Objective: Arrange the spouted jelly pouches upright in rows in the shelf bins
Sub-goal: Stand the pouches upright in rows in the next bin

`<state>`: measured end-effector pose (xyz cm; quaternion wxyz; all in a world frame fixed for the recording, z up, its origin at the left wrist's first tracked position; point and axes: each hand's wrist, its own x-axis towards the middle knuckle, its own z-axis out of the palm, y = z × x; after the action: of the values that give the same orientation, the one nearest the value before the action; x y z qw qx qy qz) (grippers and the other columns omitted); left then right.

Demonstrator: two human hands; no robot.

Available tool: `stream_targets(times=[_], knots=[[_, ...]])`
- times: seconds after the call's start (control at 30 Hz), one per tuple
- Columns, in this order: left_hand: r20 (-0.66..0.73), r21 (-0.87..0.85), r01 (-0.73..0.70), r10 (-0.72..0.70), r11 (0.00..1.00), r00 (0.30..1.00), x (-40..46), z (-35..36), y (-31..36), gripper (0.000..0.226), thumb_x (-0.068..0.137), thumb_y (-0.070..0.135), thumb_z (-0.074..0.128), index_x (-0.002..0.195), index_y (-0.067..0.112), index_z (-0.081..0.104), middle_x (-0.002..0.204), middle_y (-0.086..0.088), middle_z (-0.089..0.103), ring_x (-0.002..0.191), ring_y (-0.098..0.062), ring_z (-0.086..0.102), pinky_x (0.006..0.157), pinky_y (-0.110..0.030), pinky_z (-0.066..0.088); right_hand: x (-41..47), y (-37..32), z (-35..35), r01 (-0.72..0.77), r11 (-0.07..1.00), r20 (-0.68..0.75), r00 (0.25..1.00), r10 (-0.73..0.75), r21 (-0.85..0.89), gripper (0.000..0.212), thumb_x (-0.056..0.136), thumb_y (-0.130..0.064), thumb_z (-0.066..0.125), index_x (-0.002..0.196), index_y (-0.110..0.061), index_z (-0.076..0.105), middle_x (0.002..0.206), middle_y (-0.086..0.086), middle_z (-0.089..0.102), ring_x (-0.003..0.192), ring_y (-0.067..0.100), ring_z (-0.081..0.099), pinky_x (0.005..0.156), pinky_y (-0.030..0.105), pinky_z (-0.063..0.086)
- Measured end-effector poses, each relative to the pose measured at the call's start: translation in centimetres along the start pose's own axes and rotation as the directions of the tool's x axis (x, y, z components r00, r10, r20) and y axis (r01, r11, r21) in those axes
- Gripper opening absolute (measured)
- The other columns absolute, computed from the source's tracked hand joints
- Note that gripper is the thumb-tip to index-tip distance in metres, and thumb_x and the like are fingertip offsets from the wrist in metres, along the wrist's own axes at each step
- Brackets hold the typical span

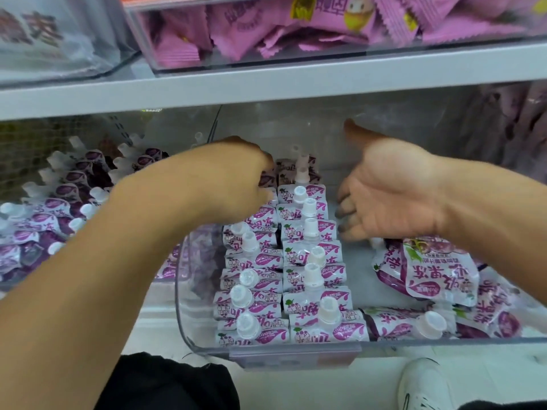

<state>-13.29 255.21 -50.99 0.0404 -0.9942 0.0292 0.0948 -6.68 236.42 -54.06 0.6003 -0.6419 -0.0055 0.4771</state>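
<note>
A clear plastic bin [189, 335] on the lower shelf holds purple-and-white spouted jelly pouches. They stand upright in two rows, a left row [251, 291] and a right row [313, 261], white spouts up. My left hand [231, 179] reaches to the back of the left row, fingers curled down on a pouch there; its fingertips are partly hidden. My right hand [390, 190] hovers open, palm facing left, over the bare right part of the bin. Several loose pouches [438, 270] lie flat at the bin's right and front right.
A neighbouring bin on the left [68, 184] is full of upright pouches of the same kind. The upper shelf board [266, 87] hangs low over the bins and carries a bin of pink packets [296, 25]. A white shoe [426, 386] and dark clothing [171, 383] are below.
</note>
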Motion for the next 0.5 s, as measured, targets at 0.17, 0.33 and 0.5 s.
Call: stream_targets(times=[0.17, 0.33, 0.5], knots=[[0.081, 0.183, -0.106, 0.092, 0.977, 0.992, -3.0, 1.3, -0.1, 0.053, 0.097, 0.054, 0.034, 0.145, 0.031, 0.035, 0.151, 0.007, 0.038, 0.138, -0.017, 0.035, 0.117, -0.040, 0.027, -2.9, 1.3, 2.4, 0.032, 0.994, 0.295, 0.954, -0.061, 0.103, 0.102, 0.086, -0.079, 0.013, 0.048, -0.005, 0.072, 0.061, 0.013, 0.070, 0.052, 0.020, 0.070, 0.048, 0.032, 0.057], [-0.085, 0.231, -0.075, 0.097, 0.970, 0.992, -2.8, 2.5, -0.3, 0.051, 0.098, 0.043, 0.032, 0.147, 0.029, 0.036, 0.158, 0.012, 0.028, 0.143, -0.015, 0.028, 0.117, -0.035, 0.021, -3.6, 2.2, 2.7, 0.010, 0.996, 0.179, 0.984, -0.026, 0.086, 0.096, 0.085, -0.079, 0.020, 0.122, 0.002, 0.057, 0.111, 0.011, 0.061, 0.109, 0.012, 0.060, 0.108, 0.039, 0.036], [-0.121, 0.198, -0.116, 0.142, 0.973, 0.982, -3.0, 2.2, -0.3, 0.046, 0.096, 0.049, 0.039, 0.136, 0.033, 0.051, 0.148, 0.014, 0.044, 0.135, -0.015, 0.042, 0.111, -0.035, 0.031, -4.6, 2.0, 2.8, -0.065, 0.997, 0.202, 0.978, 0.057, 0.034, 0.101, 0.084, -0.081, 0.015, 0.042, -0.008, 0.070, 0.066, 0.013, 0.072, 0.085, 0.025, 0.060, 0.096, 0.056, 0.037]])
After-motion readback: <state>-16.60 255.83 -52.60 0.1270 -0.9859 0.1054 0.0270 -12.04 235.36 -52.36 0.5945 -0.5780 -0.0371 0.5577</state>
